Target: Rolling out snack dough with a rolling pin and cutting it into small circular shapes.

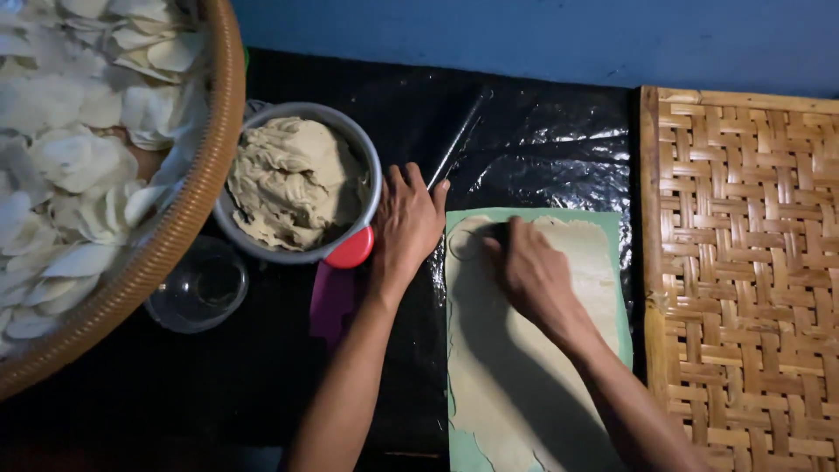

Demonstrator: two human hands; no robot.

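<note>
We see no packages or labels, only black plastic sheet [542, 140] over the desk. A pale rolled dough sheet [516, 367] lies on a green mat [625, 341], one circle cut near its top. Our right hand [533, 275] presses a dark round cutter [498, 234] there, grip pinching it; our left hand [406, 223] lies spread flat beside the grey dough bowl [371, 166]

A black plastic sheet [542, 149] covers the surface. On it lie a green mat [622, 332], a grey bowl [371, 162] of dough, a clear glass bowl [199, 287], a purple scraper [330, 304], a thin metal rod [459, 140], a round woven tray [188, 210] and a square woven tray [743, 262]
</note>
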